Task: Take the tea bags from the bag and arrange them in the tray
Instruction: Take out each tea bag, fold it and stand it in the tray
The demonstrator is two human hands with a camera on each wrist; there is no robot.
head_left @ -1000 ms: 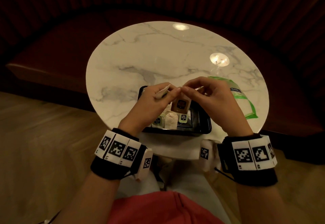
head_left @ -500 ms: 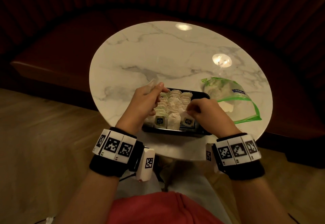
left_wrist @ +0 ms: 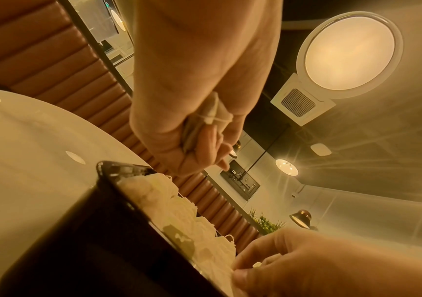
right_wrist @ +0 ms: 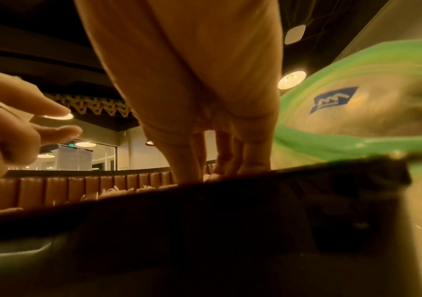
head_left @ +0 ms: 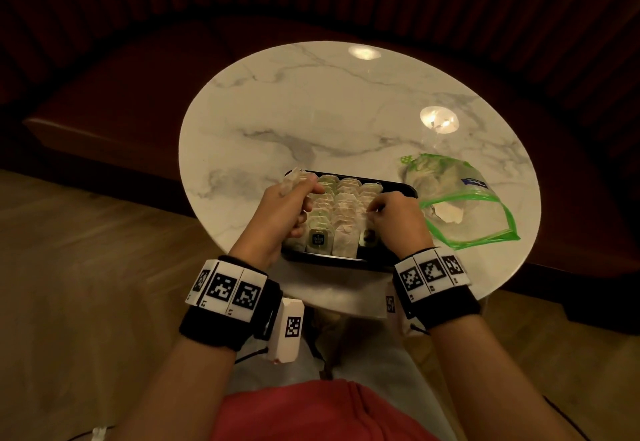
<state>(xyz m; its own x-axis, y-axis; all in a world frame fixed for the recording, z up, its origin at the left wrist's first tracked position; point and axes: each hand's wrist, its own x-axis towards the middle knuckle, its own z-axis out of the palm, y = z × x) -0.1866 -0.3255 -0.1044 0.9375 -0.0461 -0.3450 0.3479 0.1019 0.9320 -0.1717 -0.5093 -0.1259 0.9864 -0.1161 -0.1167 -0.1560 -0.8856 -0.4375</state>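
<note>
I see tea bags [head_left: 341, 212] in rows in black tray [head_left: 398, 187] | left hand [head_left: 284, 212] clamps a spare tea bag [left_wrist: 204, 120] | right hand [head_left: 398, 222] fingertips in tray, grip unclear | zip bag [head_left: 467, 212] just right on marble table [head_left: 311, 111]

The left wristband [head_left: 227, 289] shows "L2" and "L1" under its black-and-white square codes. The blue label [right_wrist: 333, 99] on the plastic bag [head_left: 464, 205], right of the right hand, is too blurred to read.
</note>
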